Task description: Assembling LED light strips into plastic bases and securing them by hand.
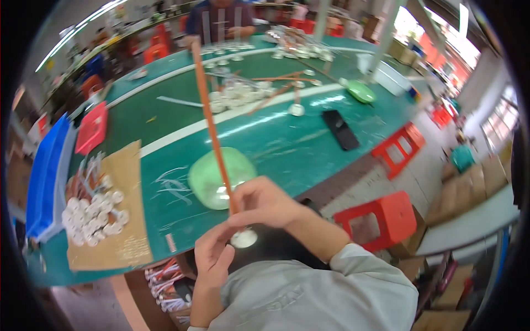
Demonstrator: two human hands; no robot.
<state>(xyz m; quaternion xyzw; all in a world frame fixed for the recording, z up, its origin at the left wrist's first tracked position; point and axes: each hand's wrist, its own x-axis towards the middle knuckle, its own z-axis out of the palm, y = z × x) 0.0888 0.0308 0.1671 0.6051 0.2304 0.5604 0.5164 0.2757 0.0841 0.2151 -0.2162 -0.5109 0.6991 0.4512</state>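
A long, thin orange-brown stick (210, 118) stands almost upright in front of me, leaning slightly left at its top. At its lower end is a round white base (244, 238). My right hand (268, 203) is closed round the stick just above that base. Lower and to the left, my left hand (211, 256) curls its fingers and thumb at the edge of the base, close against the right fingers; its exact grip is partly hidden. Behind the stick, a light green bowl (200, 185) sits on the green table (281, 149).
Left, white-ended sticks (94, 218) lie on cardboard (135, 220) near a blue tray (47, 176). Further off are a pile of white round pieces (237, 96) and a black phone (339, 129). A red stool (381, 220) stands right. Another person (221, 22) sits opposite.
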